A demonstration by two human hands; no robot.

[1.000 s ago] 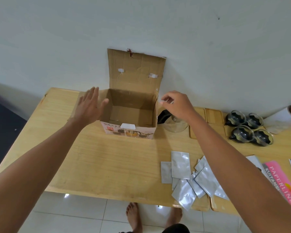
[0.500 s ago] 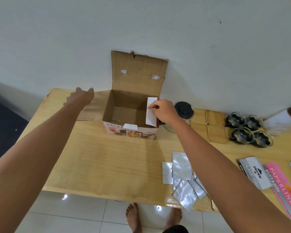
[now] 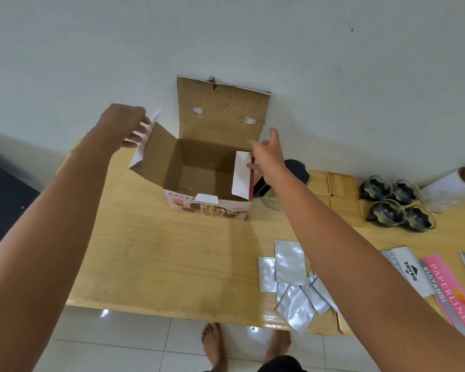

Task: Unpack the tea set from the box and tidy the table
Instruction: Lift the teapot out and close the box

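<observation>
An open cardboard box (image 3: 208, 208) with a printed front stands on the wooden table (image 3: 151, 253), empty inside, its back flap upright against the wall. My left hand (image 3: 124, 124) grips the box's left flap (image 3: 148, 146) and holds it raised. My right hand (image 3: 266, 154) rests with spread fingers on the right flap (image 3: 242, 178), which stands folded inward. A glass teapot with a black lid (image 3: 293, 173) sits just right of the box, partly hidden by my right arm. Several dark glass cups (image 3: 395, 205) and wooden coasters (image 3: 338, 191) lie further right.
Several silver foil sachets (image 3: 293, 280) lie scattered near the table's front edge. Booklets (image 3: 446, 285) lie at the right front. A white cylinder with a brown cap (image 3: 451, 189) lies at the far right. The white wall is right behind the box. Bare feet stand on tiles below.
My left hand has taken hold of the left flap and lifted it from flat to raised. My right hand stays at the right flap, now with its fingers spread.
</observation>
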